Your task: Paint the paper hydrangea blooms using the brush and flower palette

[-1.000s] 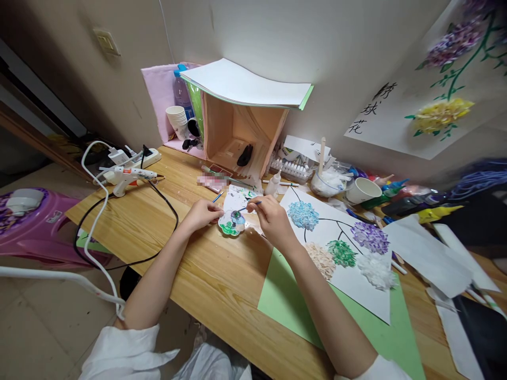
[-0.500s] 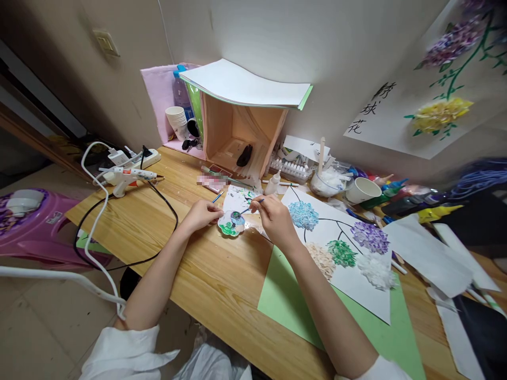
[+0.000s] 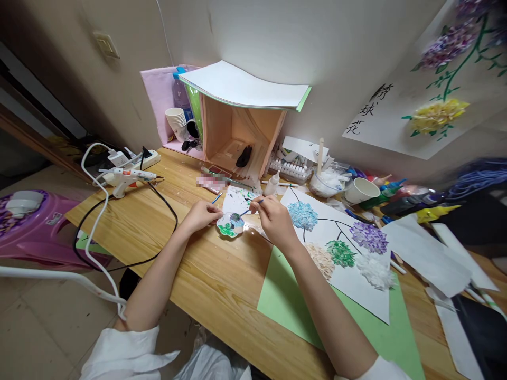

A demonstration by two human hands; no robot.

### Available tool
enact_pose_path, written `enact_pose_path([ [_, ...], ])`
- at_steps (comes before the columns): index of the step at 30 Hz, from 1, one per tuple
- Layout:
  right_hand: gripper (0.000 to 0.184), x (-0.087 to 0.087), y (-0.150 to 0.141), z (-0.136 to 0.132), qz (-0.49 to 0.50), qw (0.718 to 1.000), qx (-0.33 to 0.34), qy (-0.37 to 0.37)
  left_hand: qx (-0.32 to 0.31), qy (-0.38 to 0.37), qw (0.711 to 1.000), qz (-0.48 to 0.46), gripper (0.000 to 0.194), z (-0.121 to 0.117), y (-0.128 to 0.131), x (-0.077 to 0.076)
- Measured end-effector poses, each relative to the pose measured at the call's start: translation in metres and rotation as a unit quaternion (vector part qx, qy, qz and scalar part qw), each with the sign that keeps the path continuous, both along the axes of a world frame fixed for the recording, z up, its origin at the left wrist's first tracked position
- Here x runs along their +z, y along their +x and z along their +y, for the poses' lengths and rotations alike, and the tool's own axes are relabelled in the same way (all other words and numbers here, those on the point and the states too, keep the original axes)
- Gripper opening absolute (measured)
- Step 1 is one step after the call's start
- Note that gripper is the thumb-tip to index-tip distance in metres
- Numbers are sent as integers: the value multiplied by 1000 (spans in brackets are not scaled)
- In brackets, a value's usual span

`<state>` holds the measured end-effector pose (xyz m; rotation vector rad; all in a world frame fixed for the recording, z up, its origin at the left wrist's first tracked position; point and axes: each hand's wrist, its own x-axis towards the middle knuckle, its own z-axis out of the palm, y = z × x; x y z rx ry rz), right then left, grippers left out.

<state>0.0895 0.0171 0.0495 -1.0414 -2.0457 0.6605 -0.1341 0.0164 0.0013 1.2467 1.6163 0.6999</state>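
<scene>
My right hand (image 3: 273, 217) pinches a thin blue paintbrush (image 3: 249, 210) whose tip dips into a small flower-shaped palette (image 3: 230, 225) smeared with green and blue paint. At the palette's left edge my left hand (image 3: 203, 213) steadies it, fingers curled against the rim. Just right of my right hand lies a white sheet (image 3: 348, 285) with several tufted paper flowers, blue (image 3: 303, 215), purple (image 3: 368, 237), green (image 3: 341, 253), beige and white, on a green sheet (image 3: 285, 306).
A hot glue gun (image 3: 127, 177) with its black cord and a power strip (image 3: 137, 160) lie at the table's left. Behind are a wooden box (image 3: 233, 134), stacked paper cups (image 3: 177, 121), paint tubes (image 3: 291, 170), a white cup (image 3: 361, 190) and loose papers (image 3: 428, 253).
The right hand has drawn slightly up and left with the brush, whose tip stays in the palette. The left hand has not moved.
</scene>
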Motion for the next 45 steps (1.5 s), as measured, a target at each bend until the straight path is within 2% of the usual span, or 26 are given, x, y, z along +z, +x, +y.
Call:
enact_pose_path([
  [5,27,1,0,0,-1,1000,20,-13,2,-3,1000,22,31,-1,2,3],
  [9,26,1,0,0,4,1000,-2,-4,7,-3,999,33,30,-2,3,4],
  [13,27,2,1,0,-2,1000,23,-20,5,1,999,43,30,-2,4,6],
  [17,27,3,0,-1,2,1000,0,-10,-1,5,999,52,31,-3,4,7],
  [20,27,3,0,-1,-3,999,28,-17,-1,13,998,58,32,-3,3,6],
  [25,26,2,0,0,5,1000,2,3,-1,24,999,47,31,-2,2,3],
  [29,28,1,0,-1,-6,999,34,-1,-3,33,999,40,31,-1,0,0],
  [33,26,2,0,-1,1,1000,17,13,-6,29,999,43,33,-1,0,1],
  [37,26,3,2,-1,-5,999,39,0,-7,29,999,43,33,-1,1,1],
  [41,25,3,2,0,-1,1000,16,12,-8,27,999,43,34,-1,0,0],
  [45,26,3,1,0,-10,999,36,6,-12,36,998,48,32,0,-1,-1],
])
